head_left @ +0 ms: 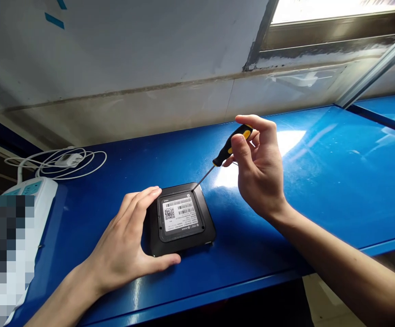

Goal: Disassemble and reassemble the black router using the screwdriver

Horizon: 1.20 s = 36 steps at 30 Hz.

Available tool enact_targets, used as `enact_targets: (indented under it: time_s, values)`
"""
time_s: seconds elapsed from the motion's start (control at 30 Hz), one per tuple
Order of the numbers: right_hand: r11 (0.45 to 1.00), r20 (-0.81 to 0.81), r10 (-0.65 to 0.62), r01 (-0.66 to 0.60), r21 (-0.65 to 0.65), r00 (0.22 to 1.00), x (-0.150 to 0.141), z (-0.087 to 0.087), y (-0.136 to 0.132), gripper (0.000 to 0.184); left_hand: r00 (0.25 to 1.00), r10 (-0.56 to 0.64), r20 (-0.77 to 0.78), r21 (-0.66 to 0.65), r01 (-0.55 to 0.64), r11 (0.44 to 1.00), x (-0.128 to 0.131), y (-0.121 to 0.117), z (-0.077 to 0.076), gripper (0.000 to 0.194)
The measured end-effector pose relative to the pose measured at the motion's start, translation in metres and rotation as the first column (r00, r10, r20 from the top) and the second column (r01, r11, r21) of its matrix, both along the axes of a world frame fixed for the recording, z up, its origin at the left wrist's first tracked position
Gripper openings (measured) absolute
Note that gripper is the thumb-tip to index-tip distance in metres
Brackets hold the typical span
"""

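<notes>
A: Surroundings?
B: A grey wall (132, 45) is standing behind a blue table (320, 195). A power strip (43, 218) is lying at the left, and a white cable bundle (69, 159) is resting just beyond it.
A: Hands?
B: The left hand (125, 243) is grasping the box (183, 235), its fingertips resting at the far left corner, its thumb lying along the near edge. The right hand (260, 170) is clasping the screwdriver (222, 154), index finger reaching over the butt end.
A: Location of the box?
B: It is lying flat on the table, between the hands.
A: The screwdriver?
B: It is slanting down leftward, its tip meeting the box near the far right corner.
A: Markings?
B: A white label (180, 215) is facing up, showing a QR code and barcodes.
</notes>
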State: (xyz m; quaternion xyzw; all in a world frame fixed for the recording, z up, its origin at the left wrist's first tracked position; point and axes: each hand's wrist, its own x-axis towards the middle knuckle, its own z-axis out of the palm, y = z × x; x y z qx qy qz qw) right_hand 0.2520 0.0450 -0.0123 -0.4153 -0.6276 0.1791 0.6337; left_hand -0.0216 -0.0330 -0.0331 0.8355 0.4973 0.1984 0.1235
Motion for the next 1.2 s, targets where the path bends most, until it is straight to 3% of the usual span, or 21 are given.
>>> enact_targets:
  time_s: [0.27, 0.47, 0.67, 0.83, 1.07, 1.2]
  values:
    - [0.984, -0.176, 0.122, -0.143, -0.109, 0.977, -0.0002, 0.0001, -0.0009, 0.027, 1.0, -0.016, -0.006, 0.003, 0.016, 1.0, -0.0011, 0.0006, -0.0017, 0.105]
    - [0.996, -0.164, 0.07, -0.077, -0.042, 0.984, 0.0012, 0.0001, 0.0023, 0.021, 1.0, -0.01, -0.006, 0.014, 0.01, 1.0, -0.0017, 0.0007, -0.004, 0.105]
    - [0.988, -0.16, 0.092, -0.11, -0.109, 0.983, 0.002, 0.0013, -0.0018, 0.021, 1.0, -0.015, -0.001, 0.015, 0.015, 1.0, -0.0018, 0.0001, -0.0031, 0.106]
    - [0.996, -0.149, 0.036, -0.048, -0.079, 0.988, 0.0006, 0.0053, -0.003, 0.023, 1.0, -0.012, -0.015, 0.012, 0.012, 1.0, -0.0017, 0.0005, -0.0019, 0.105]
    - [0.985, -0.213, 0.103, -0.129, -0.116, 0.972, 0.0009, 0.0049, -0.0026, 0.019, 1.0, -0.011, -0.02, 0.011, 0.011, 1.0, -0.0018, 0.0009, -0.0019, 0.105]
    - [0.993, -0.178, 0.061, -0.077, -0.087, 0.982, 0.0003, 0.0022, -0.0007, 0.025, 1.0, -0.002, -0.014, 0.014, 0.002, 1.0, -0.0019, 0.0005, -0.0034, 0.105]
